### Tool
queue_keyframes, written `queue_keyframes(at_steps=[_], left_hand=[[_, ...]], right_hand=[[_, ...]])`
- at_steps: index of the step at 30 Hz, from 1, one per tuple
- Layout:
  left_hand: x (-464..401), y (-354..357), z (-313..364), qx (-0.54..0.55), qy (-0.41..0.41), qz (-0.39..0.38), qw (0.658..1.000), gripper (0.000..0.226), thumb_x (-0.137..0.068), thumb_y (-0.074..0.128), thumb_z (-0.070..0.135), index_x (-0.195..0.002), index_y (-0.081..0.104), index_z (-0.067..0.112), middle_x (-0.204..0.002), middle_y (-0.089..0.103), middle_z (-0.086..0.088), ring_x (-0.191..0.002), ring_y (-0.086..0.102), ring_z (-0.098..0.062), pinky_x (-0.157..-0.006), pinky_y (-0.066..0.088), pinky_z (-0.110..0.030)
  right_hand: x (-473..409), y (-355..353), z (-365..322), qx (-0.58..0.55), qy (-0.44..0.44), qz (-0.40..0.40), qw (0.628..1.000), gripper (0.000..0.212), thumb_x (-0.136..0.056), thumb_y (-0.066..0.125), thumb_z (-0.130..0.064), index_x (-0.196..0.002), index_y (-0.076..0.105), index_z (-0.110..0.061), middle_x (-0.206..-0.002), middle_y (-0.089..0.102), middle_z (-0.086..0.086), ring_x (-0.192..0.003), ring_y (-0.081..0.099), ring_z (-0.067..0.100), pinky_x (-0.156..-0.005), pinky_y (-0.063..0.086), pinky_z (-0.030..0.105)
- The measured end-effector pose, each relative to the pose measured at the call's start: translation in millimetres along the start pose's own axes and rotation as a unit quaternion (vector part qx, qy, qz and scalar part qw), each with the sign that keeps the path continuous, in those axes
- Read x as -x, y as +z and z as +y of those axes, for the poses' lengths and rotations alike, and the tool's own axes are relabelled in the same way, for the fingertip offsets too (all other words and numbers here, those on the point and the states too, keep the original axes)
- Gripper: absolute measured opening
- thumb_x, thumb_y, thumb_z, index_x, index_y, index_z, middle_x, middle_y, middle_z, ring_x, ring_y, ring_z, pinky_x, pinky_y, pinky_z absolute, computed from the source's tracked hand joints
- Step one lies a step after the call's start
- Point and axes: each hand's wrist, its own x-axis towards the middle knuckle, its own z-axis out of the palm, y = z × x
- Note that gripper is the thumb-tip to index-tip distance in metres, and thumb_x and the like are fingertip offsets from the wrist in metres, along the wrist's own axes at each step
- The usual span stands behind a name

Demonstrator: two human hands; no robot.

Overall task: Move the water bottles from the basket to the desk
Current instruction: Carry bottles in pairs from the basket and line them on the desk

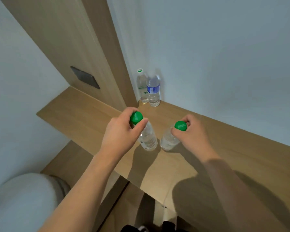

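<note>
Bottle necks (141, 127) perhaps behind fingers (143, 124)

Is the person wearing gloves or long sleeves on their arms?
No. The left hand and the right hand are both bare, with no gloves. No rings, watch or bracelet show. Both forearms are uncovered as far as the picture reaches, so no sleeves can be seen. The right forearm lies partly in shadow.
</note>
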Motion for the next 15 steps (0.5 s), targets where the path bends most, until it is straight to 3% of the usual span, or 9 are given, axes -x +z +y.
queue_keyframes(at_steps=[3, 7, 11, 15], left_hand=[[-35, 8, -1, -0.01, 0.019, -0.018, 1.0, 0.026, -0.089, 0.065, 0.045, -0.107, 0.06, 0.027, -0.073, 0.063, 0.007, -0.063, 0.057, -0.002, -0.055, 0.043, -0.021], [-80, 21, -5, -0.008, 0.038, -0.046, 0.998, 0.026, -0.09, 0.064, 0.044, -0.108, 0.059, 0.027, -0.066, 0.059, 0.008, -0.061, 0.055, -0.002, -0.055, 0.041, -0.027], [-117, 36, -8, -0.018, 0.066, -0.087, 0.994, 0.026, -0.09, 0.062, 0.045, -0.107, 0.056, 0.026, -0.062, 0.057, 0.008, -0.061, 0.055, -0.006, -0.053, 0.038, -0.027], [-152, 54, -14, -0.013, 0.073, -0.109, 0.991, 0.029, -0.09, 0.06, 0.049, -0.101, 0.049, 0.024, -0.065, 0.054, 0.01, -0.064, 0.056, -0.013, -0.054, 0.034, -0.03]], right_hand=[[-26, -1, -5, -0.002, 0.016, 0.0, 1.0, 0.025, -0.076, 0.077, -0.024, -0.079, 0.051, -0.024, -0.071, 0.058, -0.003, -0.058, 0.05, 0.011, -0.048, 0.04, 0.023], [-64, -2, -12, 0.022, 0.023, 0.016, 0.999, 0.025, -0.075, 0.077, -0.026, -0.083, 0.053, -0.02, -0.072, 0.057, -0.002, -0.063, 0.051, 0.016, -0.059, 0.043, 0.033], [-87, 0, -12, 0.031, 0.009, 0.048, 0.998, 0.023, -0.076, 0.077, -0.021, -0.083, 0.056, -0.013, -0.063, 0.049, -0.005, -0.059, 0.045, 0.013, -0.054, 0.036, 0.027], [-120, 2, -16, 0.096, 0.033, 0.048, 0.994, 0.018, -0.077, 0.074, -0.024, -0.087, 0.059, -0.019, -0.073, 0.059, -0.005, -0.069, 0.056, 0.016, -0.058, 0.043, 0.029]])
